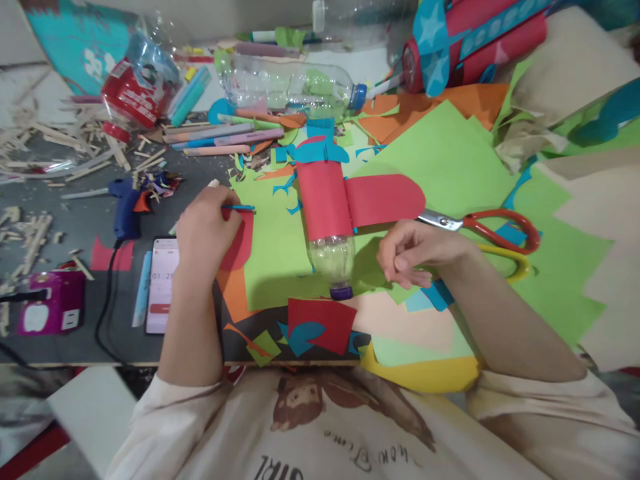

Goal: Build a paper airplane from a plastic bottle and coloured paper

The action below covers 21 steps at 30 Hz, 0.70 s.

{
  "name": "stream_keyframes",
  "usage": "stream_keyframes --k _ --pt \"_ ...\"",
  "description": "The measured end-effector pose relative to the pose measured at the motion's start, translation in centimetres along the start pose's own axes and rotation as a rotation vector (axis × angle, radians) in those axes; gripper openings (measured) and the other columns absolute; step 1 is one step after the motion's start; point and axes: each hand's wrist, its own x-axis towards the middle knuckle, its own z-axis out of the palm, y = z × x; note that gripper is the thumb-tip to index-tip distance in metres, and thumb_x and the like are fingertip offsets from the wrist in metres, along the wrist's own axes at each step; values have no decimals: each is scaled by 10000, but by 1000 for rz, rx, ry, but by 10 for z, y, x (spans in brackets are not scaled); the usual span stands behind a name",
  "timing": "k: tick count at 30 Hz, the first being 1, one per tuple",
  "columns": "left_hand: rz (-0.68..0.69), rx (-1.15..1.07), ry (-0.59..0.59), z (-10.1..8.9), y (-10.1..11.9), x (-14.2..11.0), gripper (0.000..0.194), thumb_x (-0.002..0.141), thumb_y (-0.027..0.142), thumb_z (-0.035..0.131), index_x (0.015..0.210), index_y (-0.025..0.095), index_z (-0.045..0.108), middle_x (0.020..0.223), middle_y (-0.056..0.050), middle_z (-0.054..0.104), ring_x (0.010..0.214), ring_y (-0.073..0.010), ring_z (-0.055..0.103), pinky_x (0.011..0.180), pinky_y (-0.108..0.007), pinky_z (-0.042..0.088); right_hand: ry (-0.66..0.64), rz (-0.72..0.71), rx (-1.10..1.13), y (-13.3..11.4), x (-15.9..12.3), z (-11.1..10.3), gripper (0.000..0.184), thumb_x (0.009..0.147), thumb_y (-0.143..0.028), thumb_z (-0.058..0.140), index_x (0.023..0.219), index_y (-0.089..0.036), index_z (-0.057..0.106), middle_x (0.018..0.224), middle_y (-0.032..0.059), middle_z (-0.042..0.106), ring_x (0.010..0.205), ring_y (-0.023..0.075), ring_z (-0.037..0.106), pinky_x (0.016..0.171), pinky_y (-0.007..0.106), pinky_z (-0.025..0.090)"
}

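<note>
A small clear bottle lies in the middle, wrapped in red paper with a blue paper collar and a purple cap. A red rounded paper flap sticks out from its right side. My left hand is closed at a second red rounded paper piece, which has a blue strip along its top edge; the fingertips are partly hidden. My right hand hovers below the flap, fingers loosely curled and apart, with nothing seen in them. Scissors with red and yellow handles lie behind the right wrist.
Green paper sheets and paper scraps cover the table. At the back lie a clear bottle, several markers and a red-and-blue bottle craft. To the left are a blue glue gun, a phone and wood sticks.
</note>
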Motion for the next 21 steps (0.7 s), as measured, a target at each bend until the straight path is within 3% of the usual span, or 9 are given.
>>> stream_keyframes --k 2,5,7,8,11,14,18,21 --pt "61 -93 182 -4 5 -1 148 794 235 560 854 241 694 881 -24 668 857 -220 650 749 -439 527 97 -91 55 1 4 4 160 777 -302 790 757 -149 748 572 -3 708 330 38 515 302 123 322" --pt "165 -273 566 -4 19 -6 156 917 304 534 955 250 675 976 -13 650 987 -210 622 799 -439 538 173 -149 100 5 10 6 166 740 -286 812 718 -137 742 558 -5 699 314 34 493 296 130 301" --pt "274 -396 690 2 30 -13 113 943 327 552 992 285 645 1054 -3 638 1090 -207 597 924 -471 526 174 -152 122 8 12 7 175 724 -284 816 698 -130 736 542 -4 690 300 36 479 282 136 284" --pt "333 -433 689 6 36 -17 111 952 341 551 1029 308 623 1104 4 624 1133 -203 584 989 -485 503 165 -148 129 9 13 7 178 721 -285 814 695 -129 733 537 -3 687 294 37 473 275 138 274" --pt "441 -505 637 18 51 -29 239 990 465 434 1209 392 498 1339 30 524 1311 -224 503 1131 -531 400 156 -122 117 11 14 10 200 743 -306 793 690 -129 716 532 -7 676 290 34 460 281 143 259" --pt "462 -590 364 26 60 -41 357 998 486 368 1346 421 413 1486 15 445 1421 -250 414 1180 -540 350 190 -110 62 12 17 12 234 774 -357 767 749 -133 704 560 -14 678 304 29 459 302 151 256" --pt "675 -568 -29 30 61 -46 507 1013 449 346 1506 335 311 1557 -68 415 1463 -237 377 1188 -451 363 235 -116 -62 14 19 11 262 827 -387 716 762 -140 658 494 -56 606 301 22 390 325 173 232" --pt "822 -522 -123 32 59 -43 569 1025 417 315 1561 254 224 1593 -129 360 1488 -233 334 1199 -419 342 269 -128 -213 16 18 12 393 825 -448 712 601 -168 549 348 -106 412 307 28 307 361 196 231"
